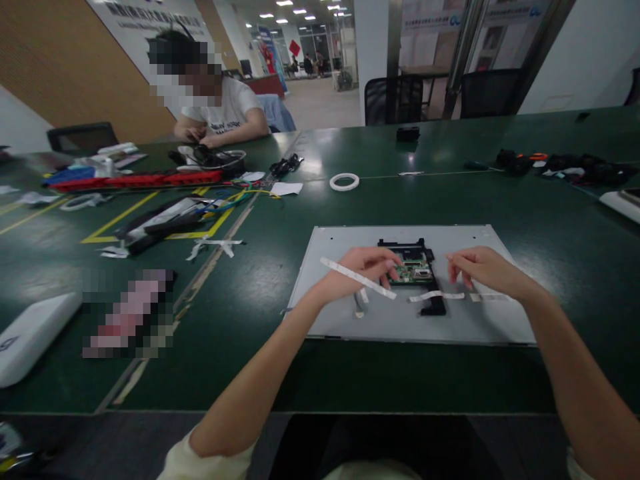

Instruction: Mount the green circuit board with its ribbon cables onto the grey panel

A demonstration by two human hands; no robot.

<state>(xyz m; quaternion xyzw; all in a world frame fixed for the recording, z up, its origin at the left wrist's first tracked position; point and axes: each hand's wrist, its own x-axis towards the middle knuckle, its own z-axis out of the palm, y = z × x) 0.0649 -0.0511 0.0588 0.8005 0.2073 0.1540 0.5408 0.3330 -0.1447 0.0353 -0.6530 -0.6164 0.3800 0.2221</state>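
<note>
My left hand (357, 270) is over the left side of a green circuit board (417, 272), fingers bent and partly apart at its edge; whether they touch it I cannot tell. Across the back of this hand lies a white tape strip (345, 272). Right of the board, above a flat grey panel (320, 320), my right hand (483, 267) hangs with loosely curled fingers and nothing visible in them. The board sits in a black plastic frame (434, 303) on the panel. Another tape strip (435, 295) crosses the frame's lower arm, and a further strip (493, 297) lies under my right wrist.
A white tape roll (345, 182) lies beyond the panel. Leftward are a phone-like object (133, 307), a white box (35, 340) and a black bundle with wires (165, 223). Across the green table (250, 373) sits another person (225, 110). Dark items (565, 165) lie far right.
</note>
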